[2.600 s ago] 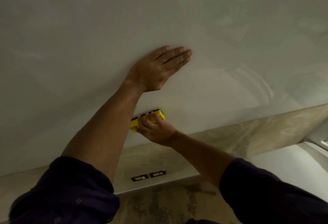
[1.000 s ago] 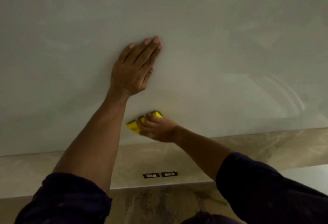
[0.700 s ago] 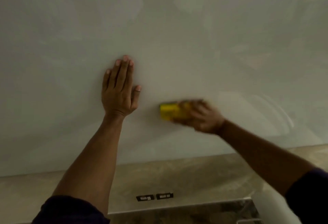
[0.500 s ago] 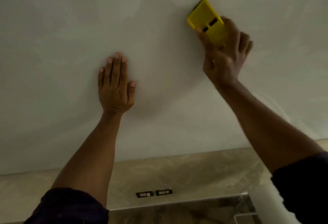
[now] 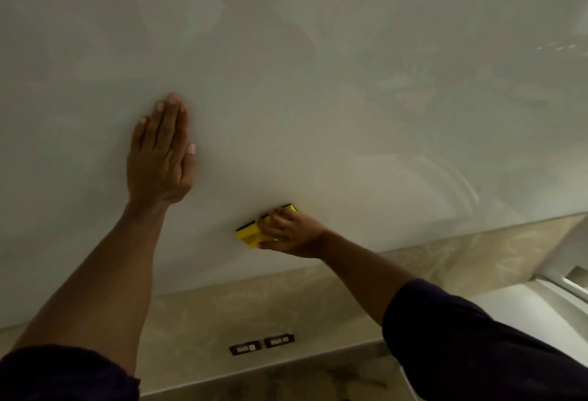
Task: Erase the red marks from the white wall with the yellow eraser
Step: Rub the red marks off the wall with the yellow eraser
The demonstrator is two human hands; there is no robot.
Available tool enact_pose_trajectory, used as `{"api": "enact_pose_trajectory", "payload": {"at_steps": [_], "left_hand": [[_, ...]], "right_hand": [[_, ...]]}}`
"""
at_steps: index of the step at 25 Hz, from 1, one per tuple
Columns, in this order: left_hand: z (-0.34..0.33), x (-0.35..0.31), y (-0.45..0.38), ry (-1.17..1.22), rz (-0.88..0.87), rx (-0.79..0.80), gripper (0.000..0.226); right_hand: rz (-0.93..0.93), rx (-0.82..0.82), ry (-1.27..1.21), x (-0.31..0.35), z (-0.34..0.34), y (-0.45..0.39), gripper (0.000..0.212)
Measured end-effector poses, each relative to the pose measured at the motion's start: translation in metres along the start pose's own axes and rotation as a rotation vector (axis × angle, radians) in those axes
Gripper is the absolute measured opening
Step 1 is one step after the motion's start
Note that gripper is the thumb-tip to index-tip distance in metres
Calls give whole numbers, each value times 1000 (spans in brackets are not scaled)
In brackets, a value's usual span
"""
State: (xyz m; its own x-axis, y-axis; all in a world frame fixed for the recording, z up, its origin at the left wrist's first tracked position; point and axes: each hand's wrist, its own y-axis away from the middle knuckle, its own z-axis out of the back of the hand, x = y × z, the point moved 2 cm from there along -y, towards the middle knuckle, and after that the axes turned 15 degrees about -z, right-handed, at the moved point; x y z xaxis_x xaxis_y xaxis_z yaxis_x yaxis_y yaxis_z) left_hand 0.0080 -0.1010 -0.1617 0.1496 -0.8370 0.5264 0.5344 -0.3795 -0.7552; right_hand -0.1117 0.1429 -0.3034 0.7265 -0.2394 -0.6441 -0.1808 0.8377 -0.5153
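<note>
Head view, from nearest to farthest: two dark sleeves (image 5: 477, 346) fill the bottom corners, and bare forearms reach up from them toward the white wall (image 5: 318, 66). Between the arms, low in the frame, a beige marbled band (image 5: 318, 299) runs along the foot of the wall, carrying two small dark plates (image 5: 261, 344) set side by side.

Higher up, the right hand (image 5: 291, 233) holds the yellow eraser (image 5: 254, 232) against the wall, low on the white panel and just above the beige band. Its fingers (image 5: 273, 213) curl over the top edge of the eraser while the thumb presses from below, so the block is pinched between them; a dark strip along the eraser's upper edge meets the wall.

Farther up and to the left, well apart from the eraser, the left hand (image 5: 160, 155) lies flat on the wall, palm down, its fingers straight and pressed together, thumb tucked beside them.

Beyond both hands the wall shows pale, cloudy smears and faint curved streaks at the right.
</note>
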Motion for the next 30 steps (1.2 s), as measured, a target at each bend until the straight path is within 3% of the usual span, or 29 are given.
{"api": "enact_pose_trajectory", "payload": {"at_steps": [4,7,8,10,14,16,19,23,26,30], "left_hand": [[0,-9,9,-4,-30,-44,64],[-6,-8,2,-18,-28,-88,63],[-8,-7,-1,-28,-25,-92,62],[-10,-4,-6,-45,-31,-85,60],[-12,-6,-13,-25,0,-77,59],[-5,1,-23,-14,-26,-65,57],[5,13,-22,-10,-91,-3,58],[6,13,-8,-2,32,39,60],[10,16,-7,16,87,64,60],[15,16,-2,0,104,67,61]], "right_hand": [[-200,-154,-68,-61,13,99,32],[-685,-346,-10,-147,45,143,66],[-884,-444,-19,-177,60,139,76],[-1189,-614,-15,-228,93,105,64],[-1434,-841,-170,-283,148,-29,47],[-1384,-863,-230,-290,170,-105,51],[-1082,-744,-26,-264,182,-168,55],[-691,-614,-82,-173,124,-133,48],[-340,-350,1,-87,73,-97,41],[84,-160,89,-6,25,-80,49]]}}
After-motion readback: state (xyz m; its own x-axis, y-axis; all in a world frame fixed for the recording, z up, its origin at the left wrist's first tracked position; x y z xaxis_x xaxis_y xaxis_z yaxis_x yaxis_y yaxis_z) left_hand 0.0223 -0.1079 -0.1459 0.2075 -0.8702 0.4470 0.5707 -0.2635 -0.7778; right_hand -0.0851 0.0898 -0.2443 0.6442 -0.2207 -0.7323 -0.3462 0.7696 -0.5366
